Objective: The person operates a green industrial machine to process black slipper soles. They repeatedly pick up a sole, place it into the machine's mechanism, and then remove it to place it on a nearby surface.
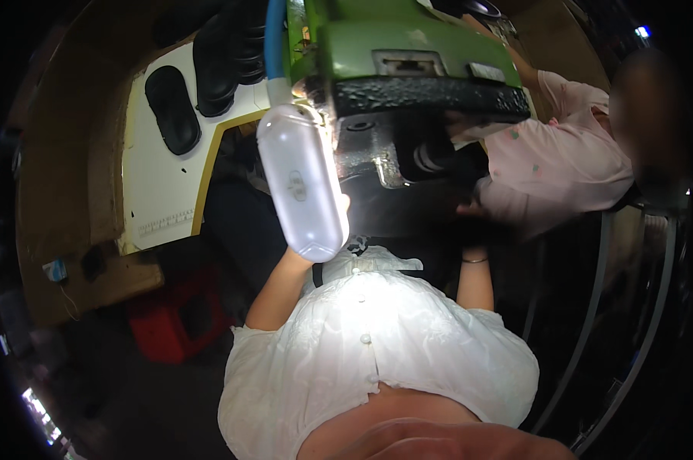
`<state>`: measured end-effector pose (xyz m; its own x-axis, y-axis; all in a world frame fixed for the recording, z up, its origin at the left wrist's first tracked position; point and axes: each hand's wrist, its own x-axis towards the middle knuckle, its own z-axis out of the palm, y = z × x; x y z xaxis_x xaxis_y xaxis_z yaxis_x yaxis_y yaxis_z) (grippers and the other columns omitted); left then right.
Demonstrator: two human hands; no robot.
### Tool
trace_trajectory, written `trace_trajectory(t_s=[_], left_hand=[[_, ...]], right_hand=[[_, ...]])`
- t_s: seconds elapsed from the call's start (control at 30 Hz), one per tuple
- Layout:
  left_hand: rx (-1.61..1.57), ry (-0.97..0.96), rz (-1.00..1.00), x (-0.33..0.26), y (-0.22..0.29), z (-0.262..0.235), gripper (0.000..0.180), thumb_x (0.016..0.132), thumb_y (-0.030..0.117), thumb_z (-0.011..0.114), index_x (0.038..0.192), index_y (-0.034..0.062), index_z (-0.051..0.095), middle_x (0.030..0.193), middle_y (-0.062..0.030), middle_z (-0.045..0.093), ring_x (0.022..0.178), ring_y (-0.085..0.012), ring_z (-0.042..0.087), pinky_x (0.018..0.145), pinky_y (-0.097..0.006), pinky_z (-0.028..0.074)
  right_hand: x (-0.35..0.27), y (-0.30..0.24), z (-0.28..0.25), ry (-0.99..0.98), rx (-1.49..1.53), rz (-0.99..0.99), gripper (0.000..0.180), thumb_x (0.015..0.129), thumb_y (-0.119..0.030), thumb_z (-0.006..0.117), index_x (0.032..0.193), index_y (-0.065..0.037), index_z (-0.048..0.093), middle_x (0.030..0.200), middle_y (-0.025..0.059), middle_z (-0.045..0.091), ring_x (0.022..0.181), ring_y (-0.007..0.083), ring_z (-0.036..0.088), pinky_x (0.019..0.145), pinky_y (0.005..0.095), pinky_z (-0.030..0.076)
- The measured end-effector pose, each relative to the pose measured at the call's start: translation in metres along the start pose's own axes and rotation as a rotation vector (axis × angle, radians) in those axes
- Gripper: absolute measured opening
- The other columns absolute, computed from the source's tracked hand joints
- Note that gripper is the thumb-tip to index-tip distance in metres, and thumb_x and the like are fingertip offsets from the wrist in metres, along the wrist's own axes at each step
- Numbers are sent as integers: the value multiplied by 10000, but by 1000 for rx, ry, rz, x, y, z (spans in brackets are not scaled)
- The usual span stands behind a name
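Left hand (pixel 346 204) mostly hidden behind white lamp (pixel 300 184); could not tell whether wide or holding. Right hand (pixel 473 211) blurred in shadow, near right end of black piece (pixel 419 211); grip likewise could not be told. Black piece lay between hands, below green machine (pixel 408 50), edges lost in dark. White desk (pixel 143 184) carried flat sole-shaped piece (pixel 172 110), just beside bunched black pieces (pixel 216 69). Brown cardboard-like wall (pixel 78 153) bordered desk's left, box-fashion. Red stool (pixel 162 326) stood lower left.
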<state>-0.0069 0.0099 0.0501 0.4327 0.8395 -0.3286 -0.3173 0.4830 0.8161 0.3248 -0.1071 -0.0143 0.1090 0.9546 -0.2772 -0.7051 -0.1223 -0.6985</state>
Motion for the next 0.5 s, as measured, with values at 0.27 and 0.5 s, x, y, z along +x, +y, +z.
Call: trace_trajectory(t_s=[0.27, 0.5], left_hand=[[7, -81, 161, -22, 10, -36, 424, 822, 108, 494, 1215, -21, 402, 1096, -76, 515, 995, -140, 500, 881, -266, 393], [-43, 173, 185, -32, 9, -84, 461, 815, 65, 333, 1268, -19, 341, 1186, -126, 484, 1086, -199, 486, 932, -323, 389]], right_hand=[[72, -19, 74, -101, 341, 126, 284, 860, -195, 492, 1017, 25, 578, 1023, 148, 616, 951, 262, 598, 872, 373, 459], [67, 13, 161, -444, 428, 185, 366, 806, -112, 526, 1134, 45, 486, 1061, 152, 586, 967, 235, 585, 884, 340, 447]])
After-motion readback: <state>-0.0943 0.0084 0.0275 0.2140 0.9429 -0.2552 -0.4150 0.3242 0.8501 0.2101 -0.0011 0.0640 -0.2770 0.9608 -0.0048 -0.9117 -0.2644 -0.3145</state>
